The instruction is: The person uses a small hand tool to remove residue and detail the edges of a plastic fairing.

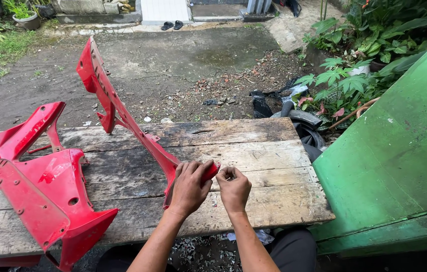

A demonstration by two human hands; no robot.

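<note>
Weathered plank table (253, 151), left hand (189, 187) grasping long red fairing panel (117, 108); right hand (233, 189) fingers pinched shut

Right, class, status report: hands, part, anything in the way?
Left hand grips red panel end. Right hand pinched beside it. Second panel lies apart, left.

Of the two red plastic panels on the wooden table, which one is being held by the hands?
The long narrow panel, which slants up off the table. The left hand grips its near end; the right hand is beside it. The wide panel lies untouched at the left.
</note>
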